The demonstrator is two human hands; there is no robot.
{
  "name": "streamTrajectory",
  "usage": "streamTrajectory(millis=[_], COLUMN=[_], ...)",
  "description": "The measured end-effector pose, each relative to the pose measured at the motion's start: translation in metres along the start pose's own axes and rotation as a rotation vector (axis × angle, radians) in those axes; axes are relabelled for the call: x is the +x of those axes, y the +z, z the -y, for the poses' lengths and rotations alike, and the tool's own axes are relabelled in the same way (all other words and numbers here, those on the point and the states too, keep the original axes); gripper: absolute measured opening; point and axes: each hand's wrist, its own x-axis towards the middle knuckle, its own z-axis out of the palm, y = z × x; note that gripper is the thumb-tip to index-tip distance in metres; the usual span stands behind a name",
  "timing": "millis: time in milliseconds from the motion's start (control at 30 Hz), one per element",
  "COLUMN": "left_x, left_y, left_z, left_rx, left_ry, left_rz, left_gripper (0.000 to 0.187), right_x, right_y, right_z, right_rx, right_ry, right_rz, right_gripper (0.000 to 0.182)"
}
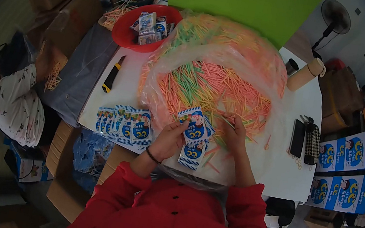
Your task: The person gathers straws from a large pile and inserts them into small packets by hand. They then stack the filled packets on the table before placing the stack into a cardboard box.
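Observation:
My left hand (pixel 168 141) is closed on a small blue-and-white printed packet (pixel 194 128), thumb on its left side. More packets (pixel 192 154) of the same kind lie just below it at the table's front. Beside it, my right hand (pixel 236 134) pinches a few thin coloured sticks (pixel 227 121) over the stick pile; the fingertips partly hide them. In front of both hands spreads a large clear plastic bag (pixel 156 68), opened over a heap of pink, green and yellow sticks (pixel 207 82). To the left of my left hand lies an overlapping row of packets (pixel 124 123).
A red basin (pixel 121 32) with packets stands at the back left, near a yellow-black utility knife (pixel 112 75). At right are a phone (pixel 298 138), a checkered pouch (pixel 311 145), a beige bottle (pixel 306 75) and printed boxes (pixel 349 151). A co-worker (pixel 17 94) sits at left.

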Motion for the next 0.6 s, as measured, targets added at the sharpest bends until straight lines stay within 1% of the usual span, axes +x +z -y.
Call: streamTrajectory(millis=[33,100,133,167,200,233,267,300,367,433,500,533,600], left_x=[0.000,-0.002,-0.004,-0.005,-0.006,-0.006,-0.008,-0.010,-0.009,-0.005,-0.004,-0.004,-0.003], left_y=[0.004,0.011,0.011,0.010,0.008,0.004,0.001,0.002,0.011,0.011,0.011,0.012,0.014], left_z=[-0.001,-0.003,-0.005,-0.007,-0.008,-0.010,-0.011,-0.012,-0.010,-0.008,-0.005,-0.004,-0.002], left_rx=[-0.005,-0.013,0.050,0.114,0.115,0.308,0.501,0.503,0.586,0.638,0.688,0.734,0.779], left_ry=[0.018,0.035,0.067,0.100,0.100,0.113,0.123,0.124,0.221,0.242,0.253,0.261,0.268], left_rz=[-0.021,-0.041,-0.029,-0.019,-0.027,-0.043,-0.062,-0.076,-0.075,-0.067,-0.055,-0.035,-0.013], left_gripper=[0.025,0.024,0.020,0.017,0.017,0.014,0.012,0.012,0.014,0.015,0.016,0.017,0.017], right_x=[0.002,0.007,0.007,0.008,0.007,0.007,0.007,0.007,0.006,0.006,0.000,-0.003,-0.006], right_y=[0.000,-0.003,-0.006,-0.009,-0.011,-0.013,-0.015,-0.013,-0.008,-0.003,0.013,0.022,0.038], right_z=[-0.002,-0.001,0.001,0.003,0.008,0.012,0.016,0.022,0.037,0.061,0.085,0.095,0.110], right_rx=[0.004,0.150,0.151,0.226,0.302,0.306,0.413,0.521,0.569,0.611,0.714,0.714,0.664], right_ry=[0.000,0.067,0.067,0.094,0.125,0.132,0.130,0.128,0.131,0.127,0.097,0.100,0.068], right_rz=[-0.001,-0.054,-0.054,-0.115,-0.174,-0.168,-0.189,-0.209,-0.210,-0.220,-0.054,-0.057,0.043], right_gripper=[0.016,0.016,0.016,0.016,0.016,0.016,0.016,0.015,0.015,0.015,0.014,0.014,0.013])
